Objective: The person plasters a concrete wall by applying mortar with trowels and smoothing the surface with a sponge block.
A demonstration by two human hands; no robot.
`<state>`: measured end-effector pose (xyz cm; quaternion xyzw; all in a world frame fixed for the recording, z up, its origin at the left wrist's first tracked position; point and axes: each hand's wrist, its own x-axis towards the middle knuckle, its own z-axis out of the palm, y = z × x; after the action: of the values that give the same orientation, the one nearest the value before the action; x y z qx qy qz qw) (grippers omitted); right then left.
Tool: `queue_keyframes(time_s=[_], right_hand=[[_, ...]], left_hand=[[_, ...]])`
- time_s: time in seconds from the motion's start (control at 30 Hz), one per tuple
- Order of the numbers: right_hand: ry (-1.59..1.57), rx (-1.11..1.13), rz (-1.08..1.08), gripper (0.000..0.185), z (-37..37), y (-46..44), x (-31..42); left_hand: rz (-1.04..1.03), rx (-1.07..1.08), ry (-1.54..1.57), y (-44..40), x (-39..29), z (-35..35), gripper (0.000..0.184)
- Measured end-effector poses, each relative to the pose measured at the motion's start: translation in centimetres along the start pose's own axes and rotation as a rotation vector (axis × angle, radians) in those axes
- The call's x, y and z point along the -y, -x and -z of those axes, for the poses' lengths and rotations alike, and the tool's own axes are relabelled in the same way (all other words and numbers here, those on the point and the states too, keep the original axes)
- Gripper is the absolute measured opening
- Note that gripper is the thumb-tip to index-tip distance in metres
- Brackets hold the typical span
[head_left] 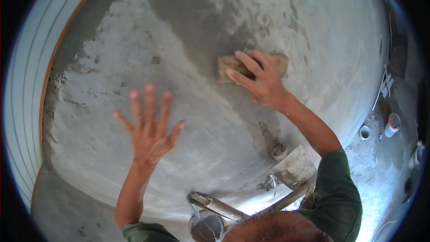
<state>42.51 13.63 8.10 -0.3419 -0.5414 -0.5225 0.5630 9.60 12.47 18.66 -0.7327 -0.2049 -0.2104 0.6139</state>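
Note:
My right hand grips a tan, block-shaped plastering float, its fingers and thumb closed over the middle. The float lies against the grey plastered wall, on the border of a darker, damp-looking band. Part of the float is hidden beneath the fingers. To the left and lower, my left hand is open with its fingers spread, slightly blurred, and holds nothing. It is at the wall surface; whether the palm touches it I cannot tell.
A ribbed white panel with an orange edge borders the wall at left. Below are a bucket, a wooden pole and a pipe stub. Several containers, among them a white tub, stand on the floor at right.

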Motion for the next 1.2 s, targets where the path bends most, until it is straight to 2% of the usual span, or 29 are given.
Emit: queue_keyframes(time_s=[0.07, 0.13, 0.2, 0.27, 0.37, 0.4, 0.47, 0.5, 0.53, 0.6, 0.7, 0.83, 0.9, 0.97, 1.13, 1.2], right_hand=[[-0.042, -0.016, 0.014, 0.049, 0.6, 1.6, -2.5], [0.030, -0.118, -0.130, 0.046, 0.0, -2.3, -6.3], [0.044, -0.185, -0.192, 0.046, -1.3, -6.8, -6.3], [-0.001, -0.182, 0.033, 0.042, -2.3, -9.7, -4.9], [-0.006, -0.108, 0.156, 0.040, -1.5, -8.2, -5.3], [-0.001, -0.104, 0.167, 0.040, -1.8, -9.3, -6.4], [0.033, -0.169, 0.006, 0.043, -2.5, -12.0, -8.9], [-0.026, -0.101, -0.091, 0.045, -2.7, -13.6, -7.6], [-0.031, -0.098, -0.089, 0.045, -2.0, -13.7, -6.1], [-0.032, -0.020, 0.125, 0.042, -0.7, -12.9, -3.0], [0.010, -0.017, 0.193, 0.049, 0.0, -10.7, -6.1], [0.038, -0.008, 0.064, 0.047, -0.8, -12.8, -5.3], [-0.065, -0.037, 0.194, 0.046, -1.0, -11.7, -4.3], [-0.038, -0.014, 0.166, 0.047, -0.2, -10.5, -5.7], [0.055, -0.060, 0.074, 0.055, -1.3, -11.9, -6.4], [-0.026, -0.024, 0.141, 0.054, -1.5, -9.6, -4.6]], left_hand=[[0.063, -0.026, -0.017, 3.0, 2.8, 1.3, 0.066], [0.138, 0.011, -0.091, 5.3, 4.7, 2.6, 0.065], [0.143, 0.051, -0.095, 5.8, 5.4, 2.9, 0.066], [0.145, 0.071, -0.106, 6.0, 6.3, 3.1, 0.066], [0.201, 0.024, -0.138, 7.7, 8.0, 4.0, 0.065], [0.226, -0.005, -0.151, 8.2, 8.4, 4.4, 0.065], [0.245, -0.018, -0.158, 8.7, 8.4, 4.6, 0.064], [0.253, -0.010, -0.144, 8.7, 8.4, 4.3, 0.064], [0.262, 0.000, -0.128, 8.8, 8.4, 4.1, 0.063], [0.290, 0.006, -0.141, 9.8, 8.8, 4.6, 0.063], [0.350, 0.000, -0.169, 12.1, 9.8, 5.8, 0.063], [0.374, 0.042, -0.179, 13.3, 9.9, 6.0, 0.063], [0.368, 0.041, -0.181, 13.6, 10.1, 6.2, 0.064], [0.422, 0.048, -0.209, 14.0, 10.4, 6.7, 0.063], [0.275, -0.041, -0.094, 6.7, 8.7, 3.7, 0.068], [0.183, -0.104, -0.003, 1.1, 6.5, 2.4, 0.069]])
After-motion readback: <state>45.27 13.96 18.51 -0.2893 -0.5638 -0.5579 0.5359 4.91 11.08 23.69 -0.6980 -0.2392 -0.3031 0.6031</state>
